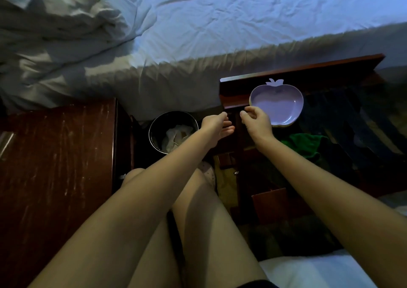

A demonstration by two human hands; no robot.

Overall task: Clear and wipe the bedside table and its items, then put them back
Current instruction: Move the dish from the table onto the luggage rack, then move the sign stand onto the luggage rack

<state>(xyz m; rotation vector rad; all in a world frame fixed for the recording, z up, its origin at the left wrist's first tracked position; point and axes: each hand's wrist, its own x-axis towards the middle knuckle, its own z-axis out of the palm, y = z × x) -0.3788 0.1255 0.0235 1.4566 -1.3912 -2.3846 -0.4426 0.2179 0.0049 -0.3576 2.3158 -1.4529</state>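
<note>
1. Legs [198, 221] are stretching forward under both outstretched arms.
2. Left hand [217, 124] is hovering above the bin [163, 120], fingers loosely extended and holding nothing.
3. Right hand [256, 121] is curling its fingers at the near-left rim of the dish [279, 102]; can't tell if it's gripping.
4. Dish is sitting on the table [308, 68], near the side facing the bed [242, 23].
5. Green cloth [304, 144] is lying on the table, just beside the right forearm.
</note>
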